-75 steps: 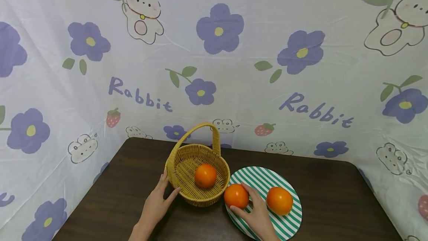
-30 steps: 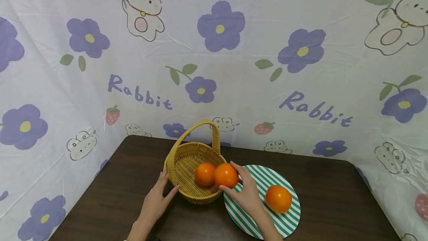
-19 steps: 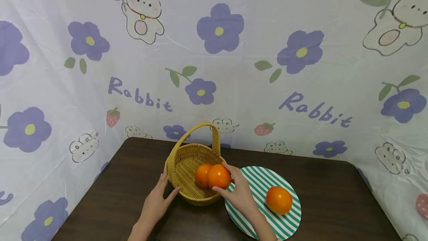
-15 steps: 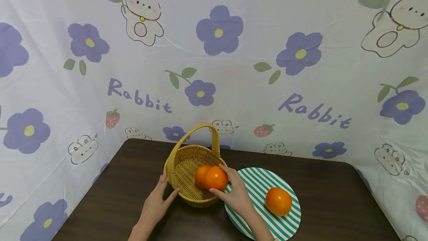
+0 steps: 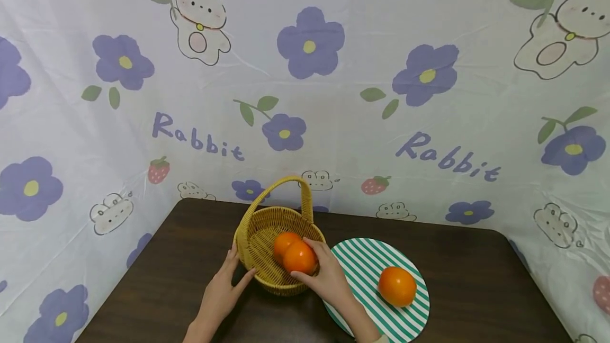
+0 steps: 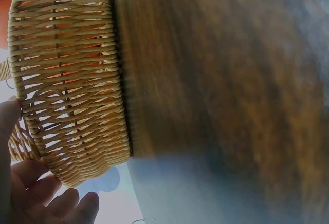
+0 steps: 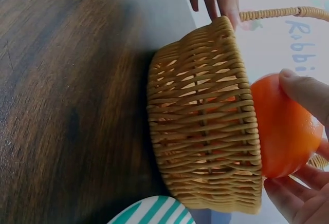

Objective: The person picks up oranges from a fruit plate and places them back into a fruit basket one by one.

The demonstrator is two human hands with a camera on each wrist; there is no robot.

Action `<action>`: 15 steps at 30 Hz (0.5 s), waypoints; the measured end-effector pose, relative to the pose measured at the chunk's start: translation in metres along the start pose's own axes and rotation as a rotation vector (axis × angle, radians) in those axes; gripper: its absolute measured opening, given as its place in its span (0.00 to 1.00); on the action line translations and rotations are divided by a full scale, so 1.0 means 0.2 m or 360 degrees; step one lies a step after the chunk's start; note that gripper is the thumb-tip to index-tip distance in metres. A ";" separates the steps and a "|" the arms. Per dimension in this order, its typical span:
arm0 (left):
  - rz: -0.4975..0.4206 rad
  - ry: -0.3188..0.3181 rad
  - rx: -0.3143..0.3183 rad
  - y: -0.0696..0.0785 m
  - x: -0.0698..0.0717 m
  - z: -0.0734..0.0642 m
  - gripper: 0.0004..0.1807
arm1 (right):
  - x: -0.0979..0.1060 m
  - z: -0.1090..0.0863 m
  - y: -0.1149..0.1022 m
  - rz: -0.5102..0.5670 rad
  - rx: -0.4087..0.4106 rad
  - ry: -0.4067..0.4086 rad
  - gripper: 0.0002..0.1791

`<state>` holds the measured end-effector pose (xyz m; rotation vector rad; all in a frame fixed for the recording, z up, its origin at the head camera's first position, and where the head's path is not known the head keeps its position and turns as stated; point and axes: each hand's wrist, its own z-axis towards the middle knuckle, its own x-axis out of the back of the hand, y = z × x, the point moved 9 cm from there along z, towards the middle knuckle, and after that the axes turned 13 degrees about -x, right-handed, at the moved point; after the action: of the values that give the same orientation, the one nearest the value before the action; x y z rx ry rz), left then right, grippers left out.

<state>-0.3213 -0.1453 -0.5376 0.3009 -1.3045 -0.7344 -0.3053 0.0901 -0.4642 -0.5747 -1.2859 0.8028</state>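
A yellow wicker basket (image 5: 259,245) with a tall handle stands on the dark table. My left hand (image 5: 220,289) rests against the basket's near left side, thumb and fingers spread along the rim; in the left wrist view those fingers (image 6: 61,203) lie loosely outside the weave. My right hand (image 5: 330,275) holds a smooth, round orange fruit (image 5: 299,258) between thumb and fingers. In the right wrist view this fruit (image 7: 282,131) shows partly above the rim. Another orange fruit (image 5: 284,244) sits inside the basket, partly hidden behind the held one.
Right of the basket lies a round plate (image 5: 355,258) with green and white stripes, bearing one more orange fruit (image 5: 397,286). Behind the table (image 5: 476,285) hangs a white cloth (image 5: 333,136) printed with rabbits and purple flowers.
My right hand has carried the fruit leftward from the plate, over the rim and into the basket's opening, lowering it beside the other fruit. My left hand has stayed at the basket.
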 end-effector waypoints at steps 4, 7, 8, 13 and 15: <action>-0.0013 0.0010 -0.0003 0.00 0.00 -0.01 0.44 | -0.02 0.01 0.01 -0.0048 0.0016 0.0006 0.40; -0.0009 0.0024 -0.0022 0.00 0.00 0.00 0.44 | -0.04 0.02 0.01 -0.0095 0.0019 0.0007 0.40; -0.0003 0.0025 -0.0025 0.00 0.00 0.00 0.44 | -0.05 0.02 0.01 -0.0111 0.0013 0.0003 0.40; 0.0002 0.0033 -0.0029 0.00 0.00 0.00 0.44 | -0.07 0.04 0.01 -0.0190 -0.0018 -0.0036 0.40; 0.0002 0.0036 -0.0026 0.00 0.00 0.00 0.44 | -0.08 0.05 0.01 -0.0225 -0.0018 -0.0049 0.40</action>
<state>-0.3206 -0.1459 -0.5373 0.2943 -1.2765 -0.7384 -0.3166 0.0777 -0.4745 -0.4760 -1.3440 0.6896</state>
